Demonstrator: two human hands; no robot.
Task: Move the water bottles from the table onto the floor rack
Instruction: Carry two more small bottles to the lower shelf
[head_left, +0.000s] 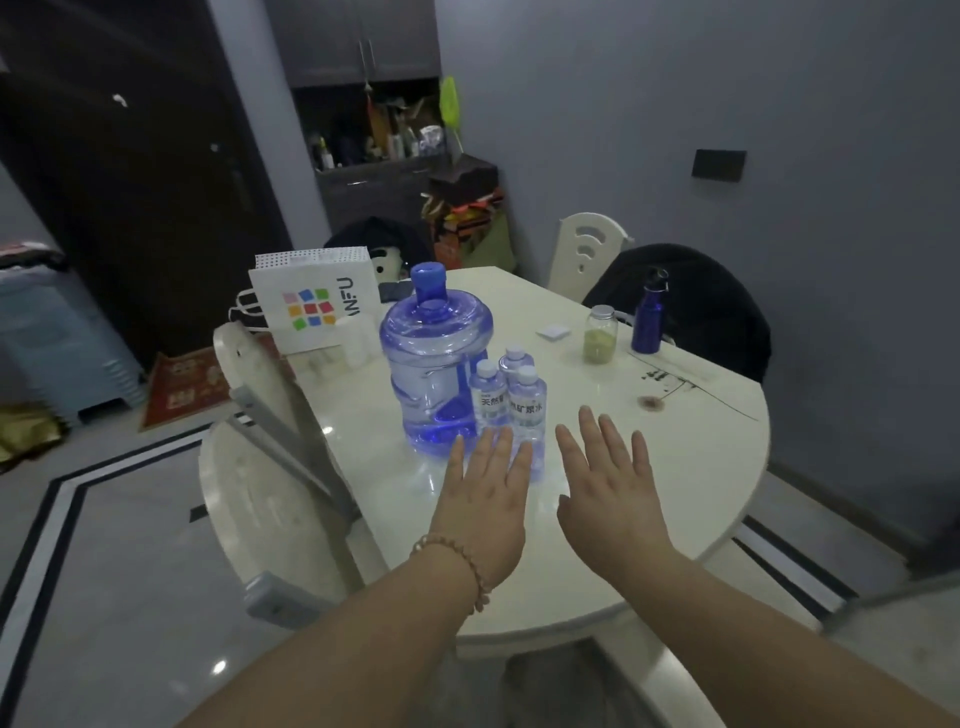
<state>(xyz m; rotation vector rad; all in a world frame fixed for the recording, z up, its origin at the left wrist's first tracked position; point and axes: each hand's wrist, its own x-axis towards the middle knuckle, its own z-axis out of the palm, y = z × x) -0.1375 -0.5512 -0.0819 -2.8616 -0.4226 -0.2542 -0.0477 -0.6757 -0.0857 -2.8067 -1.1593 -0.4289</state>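
A large blue water jug (435, 364) with a blue cap stands on the round white table (675, 467). Three small clear water bottles (511, 400) with white caps and labels cluster against its right side. My left hand (483, 499) is flat, palm down, fingers apart, just in front of the small bottles and partly covering their bases. My right hand (608, 493) is spread the same way to the right of them, over bare tabletop. Neither hand holds anything. No floor rack is visible.
A white paper bag (311, 301) stands behind the jug. A glass jar (601, 335) and a dark blue metal flask (648, 314) sit at the table's far right. Pale chairs (270, 447) stand left and behind; one carries a black jacket (691, 301).
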